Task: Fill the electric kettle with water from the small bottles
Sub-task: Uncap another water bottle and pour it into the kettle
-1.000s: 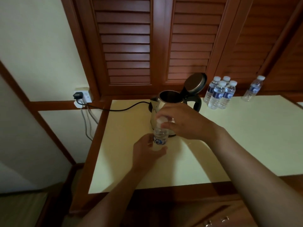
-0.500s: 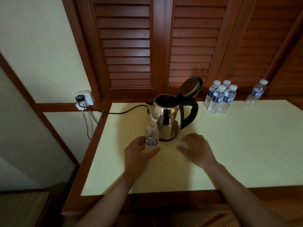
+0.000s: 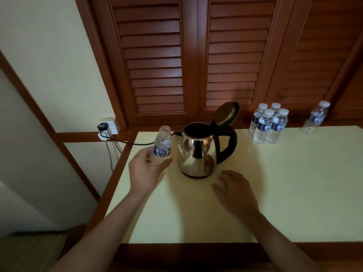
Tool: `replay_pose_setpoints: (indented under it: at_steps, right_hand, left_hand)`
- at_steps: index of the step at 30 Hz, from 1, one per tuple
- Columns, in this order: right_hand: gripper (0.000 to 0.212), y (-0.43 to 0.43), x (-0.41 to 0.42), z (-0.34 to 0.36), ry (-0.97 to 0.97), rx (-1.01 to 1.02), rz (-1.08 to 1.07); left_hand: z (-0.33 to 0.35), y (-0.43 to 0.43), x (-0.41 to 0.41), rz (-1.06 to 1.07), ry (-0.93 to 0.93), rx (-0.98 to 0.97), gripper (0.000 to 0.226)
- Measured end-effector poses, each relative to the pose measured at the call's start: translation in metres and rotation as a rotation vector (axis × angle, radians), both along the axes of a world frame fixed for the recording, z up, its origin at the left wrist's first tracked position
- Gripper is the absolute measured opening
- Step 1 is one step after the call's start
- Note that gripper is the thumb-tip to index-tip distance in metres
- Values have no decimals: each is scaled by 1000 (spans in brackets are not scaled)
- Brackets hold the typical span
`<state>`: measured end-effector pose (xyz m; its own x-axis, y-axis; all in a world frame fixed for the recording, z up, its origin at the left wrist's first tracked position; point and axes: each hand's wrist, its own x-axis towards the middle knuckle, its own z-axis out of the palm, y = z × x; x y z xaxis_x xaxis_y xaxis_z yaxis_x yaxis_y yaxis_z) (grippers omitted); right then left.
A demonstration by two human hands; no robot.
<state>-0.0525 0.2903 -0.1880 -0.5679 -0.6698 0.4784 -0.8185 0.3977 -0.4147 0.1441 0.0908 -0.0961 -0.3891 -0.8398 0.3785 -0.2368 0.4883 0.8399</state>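
Stainless electric kettle [image 3: 196,152] was found lid-open on the table [image 3: 294,183], fill level hidden. One uncapped small bottle [image 3: 163,146] was held up beside its spout, clamped in the left hand [image 3: 145,173]; pour judged not started. Right hand [image 3: 233,189] was rested on the table, fingers curled, grip unclear. Five capped bottles [image 3: 264,126] were left to empty.

Kettle [image 3: 196,152] mouth unobstructed; lid [image 3: 225,114] tilted back.
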Motion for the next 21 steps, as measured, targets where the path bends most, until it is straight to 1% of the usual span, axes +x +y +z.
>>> replay_pose_setpoints:
  at_steps: [3,5,9,16,21]
  right_hand:
    - [27,-1,-1,-3,-15,14,-7]
    - [28,-1,-1,-2,-20,20,-11]
    - [28,0,-1,-4,-36,12,-7]
    - [27,-1,-2,-7,-42,-3,-9]
    - [27,0,-1,-6,-44,-8,-7]
  left_hand:
    - [21,-21,-4,39,-32,-137,49]
    - [33,-33,-8,54,-49,-196,50]
    - [54,-50,-15,30,-133,-353,51]
    - [75,-55,-26,-17,-313,-560,54]
    - [80,-55,-29,-55,-392,-660,57]
